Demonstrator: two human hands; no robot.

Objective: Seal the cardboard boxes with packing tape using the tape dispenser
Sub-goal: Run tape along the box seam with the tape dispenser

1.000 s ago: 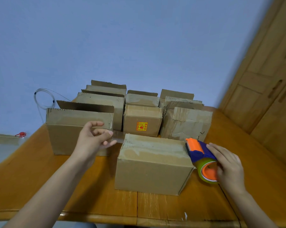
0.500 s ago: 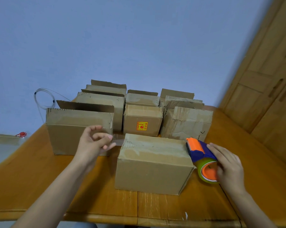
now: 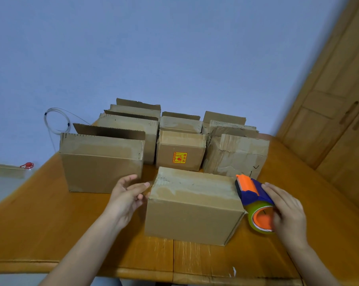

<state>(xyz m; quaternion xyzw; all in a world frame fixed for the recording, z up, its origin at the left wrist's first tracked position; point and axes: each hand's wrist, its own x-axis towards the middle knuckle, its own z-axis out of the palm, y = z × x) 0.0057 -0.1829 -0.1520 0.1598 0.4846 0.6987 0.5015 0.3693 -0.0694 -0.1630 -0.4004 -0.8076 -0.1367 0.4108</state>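
Near the desk's [image 3: 50, 223] front edge, right hand [image 3: 287, 211] grips dispenser [image 3: 250, 193] at box's [image 3: 193, 205] right end; left hand [image 3: 126, 199], fingers loosely spread, should brace the left end.

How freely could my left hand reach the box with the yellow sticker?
Probably yes: the left hand is open beside the near box, and the gap between that and the big box leads to the sticker box.
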